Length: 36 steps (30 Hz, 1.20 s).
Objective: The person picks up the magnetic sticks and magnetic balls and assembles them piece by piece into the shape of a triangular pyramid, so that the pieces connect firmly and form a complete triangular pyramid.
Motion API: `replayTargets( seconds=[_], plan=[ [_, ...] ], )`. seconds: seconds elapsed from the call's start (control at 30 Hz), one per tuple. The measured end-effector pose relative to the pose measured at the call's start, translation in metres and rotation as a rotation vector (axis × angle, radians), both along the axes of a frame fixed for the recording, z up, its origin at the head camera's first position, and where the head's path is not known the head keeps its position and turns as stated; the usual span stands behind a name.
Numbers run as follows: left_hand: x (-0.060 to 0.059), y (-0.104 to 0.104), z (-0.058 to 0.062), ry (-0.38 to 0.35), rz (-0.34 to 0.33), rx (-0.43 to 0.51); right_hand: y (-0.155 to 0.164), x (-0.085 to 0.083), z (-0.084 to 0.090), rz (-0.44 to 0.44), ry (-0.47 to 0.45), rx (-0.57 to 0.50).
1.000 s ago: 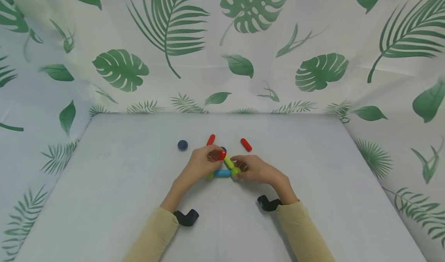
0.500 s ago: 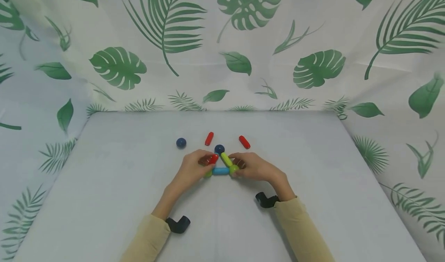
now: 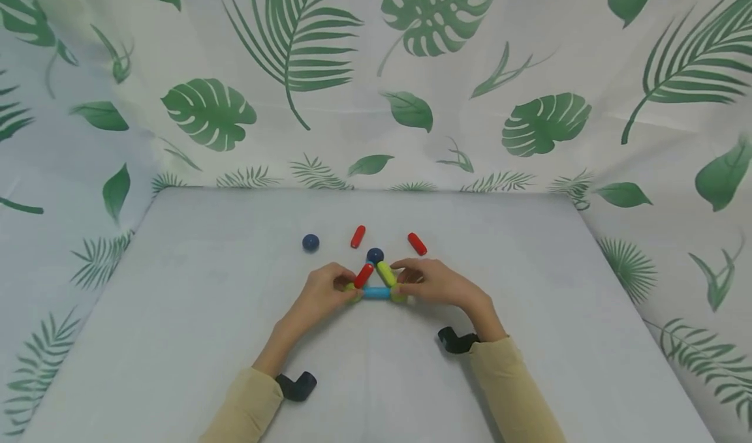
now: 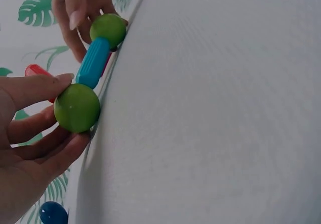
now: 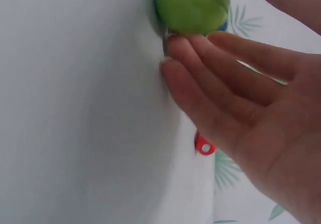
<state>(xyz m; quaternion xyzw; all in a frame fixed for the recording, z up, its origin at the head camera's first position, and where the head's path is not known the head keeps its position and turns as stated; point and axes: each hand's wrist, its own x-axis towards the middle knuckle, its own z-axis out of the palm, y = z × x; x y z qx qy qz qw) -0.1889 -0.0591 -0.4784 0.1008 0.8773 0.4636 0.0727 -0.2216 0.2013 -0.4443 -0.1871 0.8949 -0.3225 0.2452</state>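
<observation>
A triangle of magnetic sticks and balls lies mid-table in the head view. My left hand (image 3: 324, 291) pinches its left green ball (image 4: 77, 108) between thumb and fingers. From that ball a red stick (image 3: 364, 275) leans up to the right, its upper end free. My right hand (image 3: 437, 281) holds the right green ball (image 4: 108, 30), fingertips right against its lower side in the right wrist view. A blue stick (image 3: 376, 293) joins the two green balls. A yellow-green stick (image 3: 386, 274) runs from the right ball to a dark blue ball (image 3: 375, 255) at the back.
Behind the triangle lie two loose red sticks, the left one (image 3: 358, 236) and the right one (image 3: 417, 243). A loose dark blue ball (image 3: 311, 243) sits at the back left. A leaf-patterned cloth (image 3: 329, 143) rises behind the white table (image 3: 176, 338).
My left hand has brought the red stick down onto the left green ball, released it and now pinches the ball. My right hand has stayed at the right green ball.
</observation>
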Motion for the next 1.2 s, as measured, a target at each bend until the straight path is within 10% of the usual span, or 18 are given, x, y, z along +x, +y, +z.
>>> replayTargets(
  seconds=[0.47,1.2],
  plan=[
    [-0.003,-0.001,-0.006,-0.033,0.012,0.012,0.000,-0.071,0.008,0.001,0.137,-0.190],
    [-0.004,-0.008,-0.010,0.007,-0.038,0.063,-0.064,-0.138,-0.011,0.222,0.018,-0.126]
  ],
)
